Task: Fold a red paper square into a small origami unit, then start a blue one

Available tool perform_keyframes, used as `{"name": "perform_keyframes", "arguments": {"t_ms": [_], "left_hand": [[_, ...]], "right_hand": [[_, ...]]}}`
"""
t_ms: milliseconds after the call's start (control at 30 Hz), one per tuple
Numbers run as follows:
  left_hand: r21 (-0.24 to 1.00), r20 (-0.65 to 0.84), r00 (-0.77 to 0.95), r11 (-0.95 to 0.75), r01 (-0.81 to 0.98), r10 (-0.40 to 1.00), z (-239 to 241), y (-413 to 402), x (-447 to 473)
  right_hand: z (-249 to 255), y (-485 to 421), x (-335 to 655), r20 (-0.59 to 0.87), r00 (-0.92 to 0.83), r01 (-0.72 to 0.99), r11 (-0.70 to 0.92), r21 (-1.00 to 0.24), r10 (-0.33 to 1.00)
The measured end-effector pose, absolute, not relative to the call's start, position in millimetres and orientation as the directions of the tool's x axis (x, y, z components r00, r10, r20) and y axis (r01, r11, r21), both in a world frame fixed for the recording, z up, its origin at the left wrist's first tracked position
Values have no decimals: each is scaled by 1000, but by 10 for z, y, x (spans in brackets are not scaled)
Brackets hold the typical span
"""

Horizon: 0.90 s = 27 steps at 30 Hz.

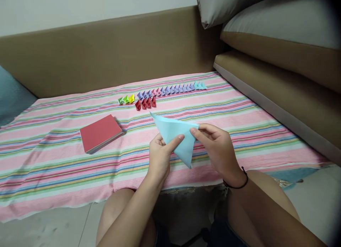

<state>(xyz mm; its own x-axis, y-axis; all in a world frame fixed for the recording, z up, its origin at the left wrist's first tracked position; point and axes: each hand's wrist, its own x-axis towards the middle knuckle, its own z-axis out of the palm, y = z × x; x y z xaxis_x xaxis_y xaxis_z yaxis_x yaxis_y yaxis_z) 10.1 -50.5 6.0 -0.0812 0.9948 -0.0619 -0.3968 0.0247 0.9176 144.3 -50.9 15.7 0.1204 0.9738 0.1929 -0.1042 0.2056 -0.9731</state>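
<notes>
A light blue sheet of origami paper [174,130], folded into a triangle, is held up in front of me above the striped cloth. My left hand [161,153] grips its lower left side, thumb lying on the front face and fingers behind. At the upper right corner, my right hand [217,144] pinches the paper between thumb and forefinger; a dark cord circles that wrist. One point of the triangle reaches to the upper left, another hangs down. The fingers behind the sheet are partly hidden.
Beyond the paper, several small folded paper pieces [170,90] stand in a row, with red ones [144,104] in front. A stack of red paper [100,133] lies at left on the striped cloth [66,172]. Cushions [282,27] are piled at right.
</notes>
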Motion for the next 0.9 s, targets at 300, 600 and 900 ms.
{"name": "perform_keyframes", "arguments": {"t_ms": [300,600,900], "left_hand": [[918,-94,-102,47,-395,990,90,-529,102],[919,-101,-115,49,-391,988,90,-526,104],[927,-96,-126,43,-372,987,93,-526,102]], "right_hand": [[226,-556,1453,197,148,14,197,-980,969],[208,-552,1456,207,148,8,208,-978,967],[231,-559,1460,202,165,41,198,-979,965]]}}
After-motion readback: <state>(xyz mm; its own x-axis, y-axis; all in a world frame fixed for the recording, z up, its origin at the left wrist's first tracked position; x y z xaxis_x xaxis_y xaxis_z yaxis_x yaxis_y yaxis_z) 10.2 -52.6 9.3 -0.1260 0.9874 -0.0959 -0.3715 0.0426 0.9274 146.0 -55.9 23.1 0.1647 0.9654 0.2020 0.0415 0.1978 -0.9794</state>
